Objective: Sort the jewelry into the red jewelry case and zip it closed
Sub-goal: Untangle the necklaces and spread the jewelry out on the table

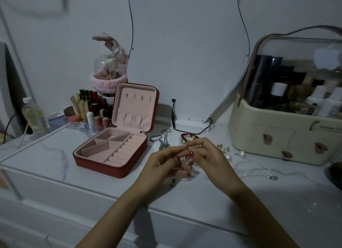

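The red jewelry case (111, 166) lies open on the white tabletop, its pink lid (136, 107) standing upright and its compartments bare. To its right my left hand (162, 164) and my right hand (209, 155) meet fingertip to fingertip above the table. Both pinch a small pale gold jewelry piece (186, 162), and a thin chain (174, 181) trails from it to the tabletop. Behind the hands lie a red bead bracelet (188, 136), a silver chain necklace (163, 141) and a dark loop (155, 137). Gold earrings (223, 148), pearl earrings (242, 154) and a pearl necklace (255, 169) lie to the right.
A beige cosmetics box (277, 136) with a clear lid stands at the right. A mirror (185, 53) with a black cable (187, 131) stands behind the jewelry. A lipstick organiser (92, 111), a bottle (34, 114) and a bunny ornament (109, 63) fill the back left.
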